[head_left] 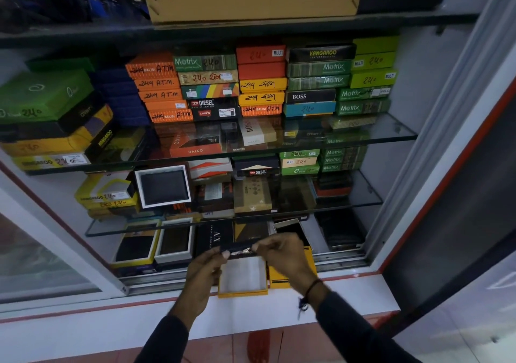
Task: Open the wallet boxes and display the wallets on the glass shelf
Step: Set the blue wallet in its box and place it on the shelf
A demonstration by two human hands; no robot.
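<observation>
Wallet [241, 248]: dark, zip edge showing; held between both hands, long axis running left to right from one hand to the other.
Left hand [205, 270]: fingers closed on the wallet's left end, thumb on top.
Right hand [282, 248]: fingertips pinched on the wallet's right end, at the zip.
Yellow box [242, 279]: open and empty, directly below the wallet, between the wrists.
Glass shelf [173, 224]: lowest pane; its edge lies just beyond and above the hands.
Nearer hand: right hand sits slightly further forward, judged nearer the shelf.
Open displayed boxes [156, 244]: beyond and left of the left hand.
Next move, judged: carry the wallet forward, long axis kept level.
</observation>
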